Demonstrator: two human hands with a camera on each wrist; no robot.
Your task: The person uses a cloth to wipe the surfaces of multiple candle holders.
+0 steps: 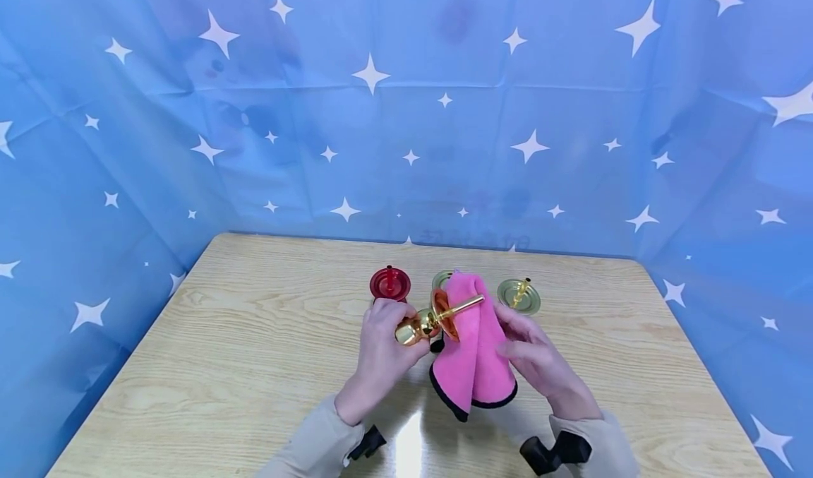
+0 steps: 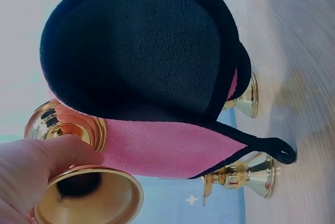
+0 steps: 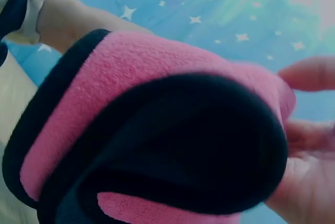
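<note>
My left hand (image 1: 384, 347) grips a gold candlestick (image 1: 416, 330) by its stem and foot. The candlestick is tilted, its dish and thin rod pointing toward the right. Beside it, a pink towel (image 1: 476, 351) with black edging hangs folded from my right hand (image 1: 540, 361), whose thumb and fingers hold its right side. In the left wrist view, the candlestick's flared hollow base (image 2: 89, 195) faces the camera, and the towel's dark underside (image 2: 141, 51) bulges over it. The right wrist view shows the towel (image 3: 157, 56) hiding the candlestick.
A red-looking candlestick (image 1: 390, 282) stands behind my left hand. Another candlestick (image 1: 521, 294) stands behind my right hand, and a third (image 1: 441, 278) is partly hidden by the towel. All are on a wooden table (image 1: 254, 323). A blue star-patterned curtain (image 1: 413, 125) borders the table's back and sides.
</note>
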